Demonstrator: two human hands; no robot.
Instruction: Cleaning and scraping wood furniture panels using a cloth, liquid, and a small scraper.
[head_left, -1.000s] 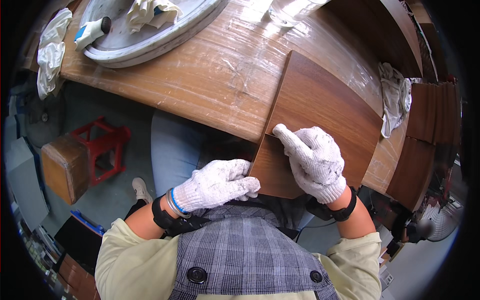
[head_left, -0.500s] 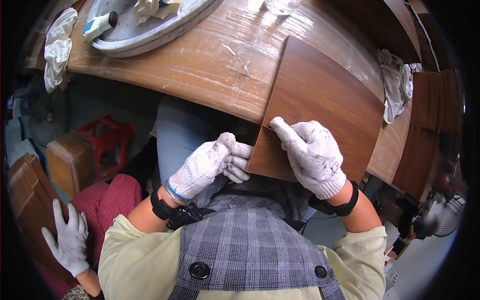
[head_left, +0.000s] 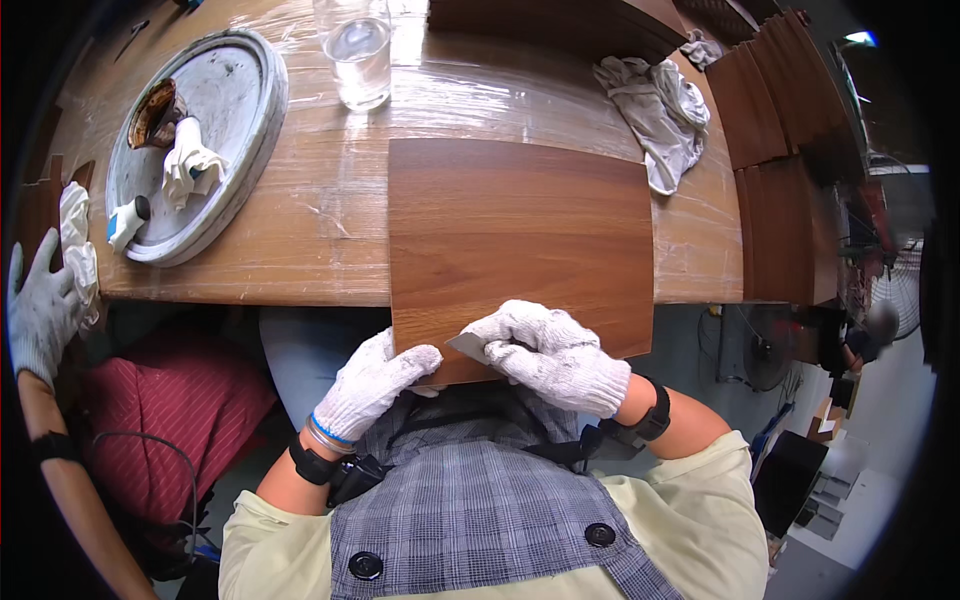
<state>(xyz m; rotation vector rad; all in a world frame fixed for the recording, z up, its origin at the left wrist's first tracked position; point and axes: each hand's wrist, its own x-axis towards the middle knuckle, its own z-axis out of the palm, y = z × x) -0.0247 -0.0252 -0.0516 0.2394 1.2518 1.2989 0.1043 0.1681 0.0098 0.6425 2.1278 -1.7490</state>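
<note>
A brown wood-grain board (head_left: 520,230) lies flat on the table, its near edge sticking out over the table's front edge toward my apron. My left hand (head_left: 372,385), in a white knitted glove, grips the board's near left corner, thumb on top and fingers partly hidden below. Just to its right, my gloved right hand (head_left: 545,355) is closed over the near part of the board. A small flat grey piece with a pointed corner (head_left: 467,345), perhaps a scraper blade, is pinched in it; the glove covers the rest.
A round grey tray (head_left: 262,150) holding cloths and a small white bottle stands left. A clear glass (head_left: 358,60) is behind the board. A crumpled cloth (head_left: 660,115) and stacked brown boards (head_left: 785,220) are at right. A co-worker's gloved hand (head_left: 45,305) is far left.
The board now sits squarer in view, and more of the tabletop shows. My left hand has taken its corner. The grey piece now shows in my right hand. The co-worker's hand has moved up.
</note>
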